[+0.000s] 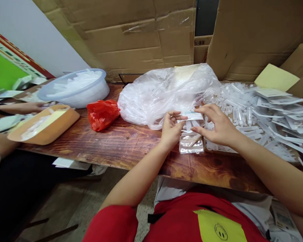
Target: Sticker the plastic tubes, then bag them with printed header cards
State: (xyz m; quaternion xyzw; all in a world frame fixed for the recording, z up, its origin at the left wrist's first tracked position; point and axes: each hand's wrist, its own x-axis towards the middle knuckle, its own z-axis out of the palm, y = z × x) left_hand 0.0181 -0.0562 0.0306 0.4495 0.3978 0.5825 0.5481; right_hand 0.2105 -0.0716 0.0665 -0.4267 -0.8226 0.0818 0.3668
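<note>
A small clear plastic packet (191, 144) with a white header card (192, 116) hangs just over the table's front part, pale pieces showing through its film. My left hand (172, 130) pinches its upper left side between thumb and fingers. At the other side is my right hand (214, 125), thumb and index finger spread apart, the index tip close to the card's right end; whether it touches cannot be made out. Beyond both hands lies a large clear plastic bag (151, 94). Clear plastic tube-like pieces (239, 116) are heaped right of my right hand.
Filled packets (290, 114) are stacked at the far right, near a yellow card (276, 77). A red plastic bag (101, 116), an orange tray (63, 126) and a translucent basin (91, 94) stand leftward. Another person's hand (32, 107) works there. Cardboard (131, 33) walls the table's back.
</note>
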